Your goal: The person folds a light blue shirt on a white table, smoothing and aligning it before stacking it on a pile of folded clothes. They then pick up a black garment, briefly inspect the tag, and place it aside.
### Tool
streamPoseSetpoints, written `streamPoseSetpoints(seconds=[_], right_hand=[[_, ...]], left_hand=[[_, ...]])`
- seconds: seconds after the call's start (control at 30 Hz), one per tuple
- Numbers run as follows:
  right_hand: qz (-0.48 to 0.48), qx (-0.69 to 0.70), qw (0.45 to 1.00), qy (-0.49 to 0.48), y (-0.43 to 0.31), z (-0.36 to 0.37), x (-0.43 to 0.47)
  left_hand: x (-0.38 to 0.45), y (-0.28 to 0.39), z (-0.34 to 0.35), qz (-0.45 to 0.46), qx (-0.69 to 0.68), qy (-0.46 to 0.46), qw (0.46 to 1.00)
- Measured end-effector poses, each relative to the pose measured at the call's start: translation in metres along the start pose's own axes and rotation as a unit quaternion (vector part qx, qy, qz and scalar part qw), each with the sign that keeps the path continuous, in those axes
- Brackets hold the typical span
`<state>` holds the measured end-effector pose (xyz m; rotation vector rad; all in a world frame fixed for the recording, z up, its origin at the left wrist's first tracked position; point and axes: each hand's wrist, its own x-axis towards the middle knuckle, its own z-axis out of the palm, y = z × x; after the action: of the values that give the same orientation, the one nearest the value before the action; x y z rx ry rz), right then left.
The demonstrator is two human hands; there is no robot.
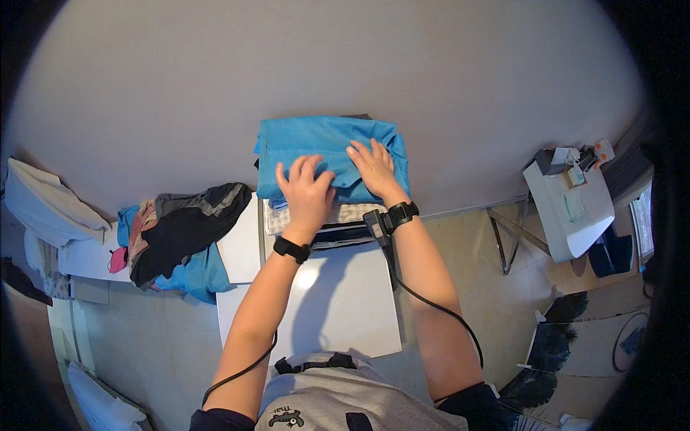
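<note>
A folded blue garment (307,134) lies on top of a stack of folded clothes by the wall. My left hand (307,186) is over its front edge, fingers spread and slightly curled; whether it touches the fabric is hard to tell. On the garment's right part rests my right hand (375,168), fingers extended and palm down, gripping nothing visible. Beneath the blue cloth show a checked white fabric (350,214) and darker folded pieces (345,235). The stack stands at the back of a glossy white surface (350,301).
Loose clothes, among them a black garment (188,231) and a blue one (202,275), lie heaped to the left, near a pillow (54,199). A white table (571,226) with a tissue box and small items stands at the right. Cables run along both forearms.
</note>
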<state>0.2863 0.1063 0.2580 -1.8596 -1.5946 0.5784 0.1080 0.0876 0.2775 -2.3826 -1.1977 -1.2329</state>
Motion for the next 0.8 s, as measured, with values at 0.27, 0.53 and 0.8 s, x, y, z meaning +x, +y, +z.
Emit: streamPoseSetpoints(seconds=[0.27,0.53,0.8], right_hand=[[-0.045,0.155,0.982,0.096,0.026,0.008,0.018],[-0.162,-0.138,0.964,0.158,-0.007,0.027,-0.013],[-0.134,-0.194,0.965,0.114,-0.003,0.02,0.009]], left_hand=[[0.006,-0.044,0.029,-0.213,-0.183,-0.123,0.952],[-0.02,-0.059,0.03,-0.225,-0.357,-0.053,0.905],[-0.038,-0.051,0.033,-0.132,-0.142,-0.048,0.98]])
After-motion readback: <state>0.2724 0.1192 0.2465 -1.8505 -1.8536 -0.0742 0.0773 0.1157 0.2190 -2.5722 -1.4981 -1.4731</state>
